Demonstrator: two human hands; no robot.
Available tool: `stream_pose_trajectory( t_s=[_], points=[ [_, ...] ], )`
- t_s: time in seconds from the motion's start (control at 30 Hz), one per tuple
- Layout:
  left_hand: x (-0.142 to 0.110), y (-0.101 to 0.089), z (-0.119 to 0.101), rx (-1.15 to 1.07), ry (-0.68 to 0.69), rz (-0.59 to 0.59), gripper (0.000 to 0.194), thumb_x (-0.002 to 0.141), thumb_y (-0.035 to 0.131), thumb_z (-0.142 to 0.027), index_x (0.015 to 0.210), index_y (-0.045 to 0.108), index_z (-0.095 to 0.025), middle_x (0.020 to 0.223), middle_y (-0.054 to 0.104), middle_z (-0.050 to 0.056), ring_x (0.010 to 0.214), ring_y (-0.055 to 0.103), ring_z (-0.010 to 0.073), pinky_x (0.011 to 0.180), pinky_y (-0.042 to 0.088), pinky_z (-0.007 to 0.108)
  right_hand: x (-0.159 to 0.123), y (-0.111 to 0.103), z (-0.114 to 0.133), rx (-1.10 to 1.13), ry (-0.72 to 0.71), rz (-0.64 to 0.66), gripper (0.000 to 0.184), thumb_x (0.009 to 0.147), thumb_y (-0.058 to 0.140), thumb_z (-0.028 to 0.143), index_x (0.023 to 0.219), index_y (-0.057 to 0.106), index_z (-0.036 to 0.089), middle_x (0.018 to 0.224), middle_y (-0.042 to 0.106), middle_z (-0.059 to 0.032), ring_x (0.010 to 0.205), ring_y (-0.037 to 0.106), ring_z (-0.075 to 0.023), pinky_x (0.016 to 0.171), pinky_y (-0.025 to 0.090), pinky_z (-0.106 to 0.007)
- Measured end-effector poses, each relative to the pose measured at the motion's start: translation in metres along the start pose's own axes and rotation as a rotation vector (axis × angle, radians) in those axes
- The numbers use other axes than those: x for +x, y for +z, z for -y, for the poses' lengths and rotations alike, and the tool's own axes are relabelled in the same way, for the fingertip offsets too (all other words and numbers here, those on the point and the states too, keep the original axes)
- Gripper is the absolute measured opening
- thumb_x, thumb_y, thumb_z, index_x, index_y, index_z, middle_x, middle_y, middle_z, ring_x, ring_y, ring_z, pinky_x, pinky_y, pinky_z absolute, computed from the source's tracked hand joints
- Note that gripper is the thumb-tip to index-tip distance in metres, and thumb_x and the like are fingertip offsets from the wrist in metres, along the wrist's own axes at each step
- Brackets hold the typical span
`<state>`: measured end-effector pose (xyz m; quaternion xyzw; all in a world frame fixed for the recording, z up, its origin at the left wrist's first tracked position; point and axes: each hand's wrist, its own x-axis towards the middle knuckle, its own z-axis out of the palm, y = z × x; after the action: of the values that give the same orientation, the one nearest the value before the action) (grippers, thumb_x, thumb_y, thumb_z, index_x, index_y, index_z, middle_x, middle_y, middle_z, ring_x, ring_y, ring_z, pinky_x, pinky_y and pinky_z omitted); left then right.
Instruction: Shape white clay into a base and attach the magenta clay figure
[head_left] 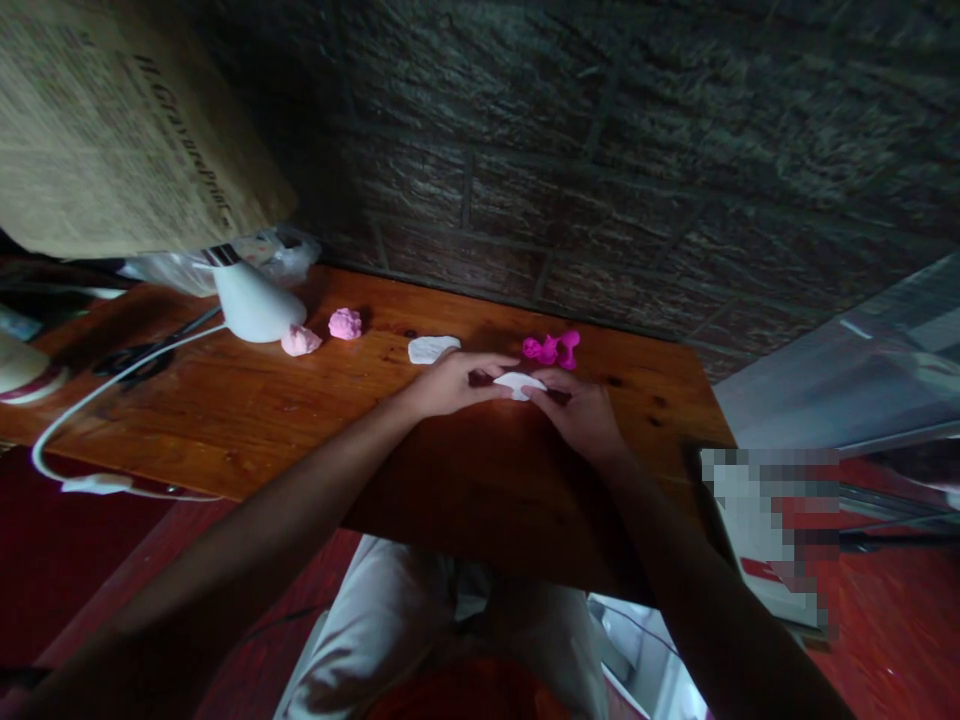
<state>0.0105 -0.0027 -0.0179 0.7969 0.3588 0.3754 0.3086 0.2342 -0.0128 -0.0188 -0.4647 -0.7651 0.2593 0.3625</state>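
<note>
Between both hands, just above the wooden table, is a small flattened piece of white modelling clay. My left hand pinches its left end between thumb and fingers. Its right end is pinched by my right hand. Behind my left hand lies a flat white clay slab, partly covered by the fingers. Several bright magenta shapes, perhaps cutters, sit beyond my right hand. Further left are a pink crumpled lump and a paler pink lump.
A lamp with a white base and a newsprint shade stands at the left; its white cord crosses the table edge. Dark scissors lie near it. A dark brick wall rises behind. A blurred-out object is at the right.
</note>
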Motion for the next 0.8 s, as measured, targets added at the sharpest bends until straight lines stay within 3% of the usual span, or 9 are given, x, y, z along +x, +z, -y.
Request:
stream_pose_trajectory(
  t_s=[0.23,0.8],
  points=[
    [0.0031,0.005,0.0005,0.0,-0.056,0.015,0.024,0.087,0.066,-0.023,0.11,0.071,-0.017,0.103,0.077,0.006,0.089,0.072,0.0165,0.082,0.056,0.027,0.001,-0.0027,-0.0003,-0.073,0.076,0.015,0.014,0.081,0.071,0.032,0.091,0.076,0.024,0.085,0.078,-0.0007,0.073,0.07,-0.0181,0.073,0.053,-0.031],
    [0.0066,0.0059,0.0073,-0.025,-0.09,0.051,0.009,0.082,0.071,-0.023,0.087,0.072,-0.016,0.086,0.075,0.002,0.077,0.067,0.0144,0.071,0.051,0.023,0.0006,0.0046,0.0003,-0.117,0.048,0.08,0.018,0.084,0.069,0.037,0.092,0.076,0.024,0.086,0.077,-0.0008,0.072,0.066,-0.0172,0.068,0.048,-0.028]
  ],
)
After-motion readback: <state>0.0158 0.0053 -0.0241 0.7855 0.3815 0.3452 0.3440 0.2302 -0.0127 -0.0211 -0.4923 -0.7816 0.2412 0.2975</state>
